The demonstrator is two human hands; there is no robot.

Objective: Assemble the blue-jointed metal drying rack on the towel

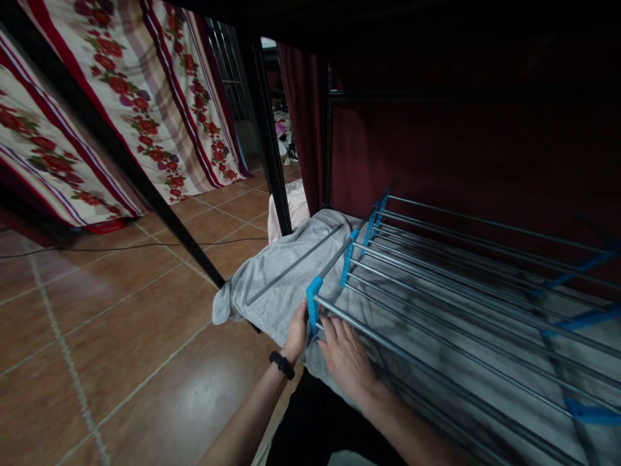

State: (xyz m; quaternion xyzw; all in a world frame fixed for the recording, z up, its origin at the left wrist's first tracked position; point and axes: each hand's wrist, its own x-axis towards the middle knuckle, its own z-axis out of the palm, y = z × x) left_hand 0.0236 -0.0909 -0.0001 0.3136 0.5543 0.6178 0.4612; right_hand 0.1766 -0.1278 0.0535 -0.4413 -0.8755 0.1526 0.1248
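A metal drying rack (436, 272) with blue plastic joints (313, 299) lies flat on a bed covered by a grey sheet (276, 285). My left hand (295, 333), with a black band on its wrist, grips the sheet's edge just beside the rack's near blue corner joint, fingers curled. My right hand (345, 356) rests under the nearest rail, fingers stretched toward the same corner, touching the sheet.
A black bed-frame post (266, 129) rises at the bed's corner. Floral red and white curtains (121, 97) hang at left over a brown tiled floor (121, 336). A dark red curtain (436, 149) backs the bed. A cable (97, 247) runs across the floor.
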